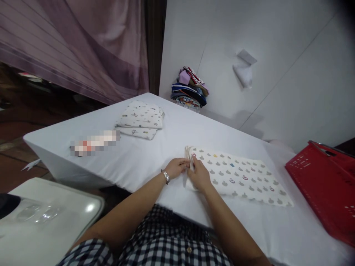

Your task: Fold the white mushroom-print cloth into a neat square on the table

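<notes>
A folded white cloth with grey motifs and a few coloured ones lies in a long strip on the table. At its left end, where the layered edges show, both hands meet. My left hand, with a metal watch or bracelet at the wrist, comes from the left and has its fingers closed on that edge. Over the top of the same end, my right hand grips the cloth, thumb and fingers near the left fingertips. A second folded white cloth with small dark prints rests farther left.
White fabric covers the table. A blurred-out item lies at its left. Folded clothes are stacked by the wall, and a red basket stands at right. A white glossy surface is at lower left, a mauve curtain behind.
</notes>
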Action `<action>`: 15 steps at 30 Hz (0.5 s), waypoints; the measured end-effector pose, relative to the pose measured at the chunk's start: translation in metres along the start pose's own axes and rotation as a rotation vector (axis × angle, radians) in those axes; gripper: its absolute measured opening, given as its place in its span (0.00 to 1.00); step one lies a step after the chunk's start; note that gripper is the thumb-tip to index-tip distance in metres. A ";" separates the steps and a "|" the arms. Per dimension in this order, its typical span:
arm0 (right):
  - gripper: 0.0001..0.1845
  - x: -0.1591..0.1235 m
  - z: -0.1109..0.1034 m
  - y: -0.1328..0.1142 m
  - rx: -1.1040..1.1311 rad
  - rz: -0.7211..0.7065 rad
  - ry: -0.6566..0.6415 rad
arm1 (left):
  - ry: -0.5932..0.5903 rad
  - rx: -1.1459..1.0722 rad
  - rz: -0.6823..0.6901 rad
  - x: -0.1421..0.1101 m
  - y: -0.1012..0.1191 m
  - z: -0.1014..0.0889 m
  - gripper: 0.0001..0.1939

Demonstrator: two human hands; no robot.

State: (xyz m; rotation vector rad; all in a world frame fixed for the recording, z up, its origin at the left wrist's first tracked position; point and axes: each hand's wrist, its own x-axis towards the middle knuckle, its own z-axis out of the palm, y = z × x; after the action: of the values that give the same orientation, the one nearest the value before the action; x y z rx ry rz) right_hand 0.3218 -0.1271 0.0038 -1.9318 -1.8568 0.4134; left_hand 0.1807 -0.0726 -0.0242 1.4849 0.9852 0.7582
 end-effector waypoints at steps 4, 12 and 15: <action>0.32 0.002 -0.002 0.006 0.138 0.062 0.057 | 0.189 0.140 0.006 0.003 0.000 -0.003 0.14; 0.30 0.002 -0.004 0.012 0.290 0.090 0.138 | 0.280 0.663 0.042 0.003 0.013 -0.002 0.09; 0.29 0.002 -0.003 0.011 0.301 0.085 0.151 | 0.232 0.779 0.006 0.004 0.020 0.002 0.11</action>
State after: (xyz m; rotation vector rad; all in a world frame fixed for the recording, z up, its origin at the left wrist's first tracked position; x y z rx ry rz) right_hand 0.3335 -0.1260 0.0011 -1.7879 -1.5253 0.5259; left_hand 0.1871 -0.0701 -0.0045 2.0874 1.5640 0.5787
